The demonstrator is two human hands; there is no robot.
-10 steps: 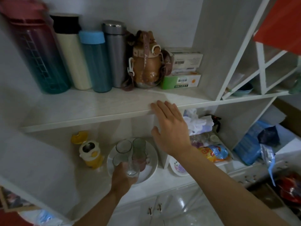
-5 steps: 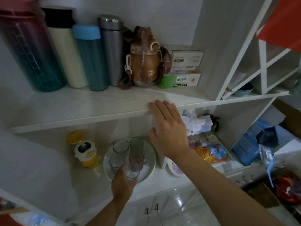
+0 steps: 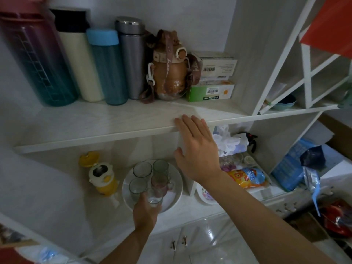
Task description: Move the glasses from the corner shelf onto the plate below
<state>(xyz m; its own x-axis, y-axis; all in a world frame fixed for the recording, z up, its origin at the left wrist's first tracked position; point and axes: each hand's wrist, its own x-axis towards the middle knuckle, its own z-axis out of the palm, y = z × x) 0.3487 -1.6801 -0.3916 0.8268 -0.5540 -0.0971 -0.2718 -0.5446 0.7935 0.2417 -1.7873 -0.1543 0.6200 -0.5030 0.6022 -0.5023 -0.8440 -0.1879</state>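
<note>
The left hand (image 3: 145, 212) is wrapping its fingers around a clear glass (image 3: 154, 199) and setting it at the near rim of the white plate (image 3: 176, 184); a second ago it was holding that glass higher above the plate's front edge, so the glass has been coming down and looks to be at, or just short of, touching down, though contact with the plate cannot be told. That would make this the placing step, with the release coming next. The right hand (image 3: 198, 151) is lying open and flat, fingertips on the front edge of the upper shelf (image 3: 114, 128), gripping nothing and sitting much where it was before, apparently steadying the person. On the plate four other glasses are already standing upright and close together: two clear ones (image 3: 142, 169) on the left, a greenish one (image 3: 161, 166) at the back, and a pinkish one (image 3: 159, 182) right beside the held glass. Space is looking tight, so a knock against that neighbour is the risk. Just left of the plate a yellow child's bottle (image 3: 102, 178) is standing. Above, a row of flasks and bottles (image 3: 102, 67) and stacked boxes (image 3: 213, 79) is filling the shelf, with no glasses showing there.
</note>
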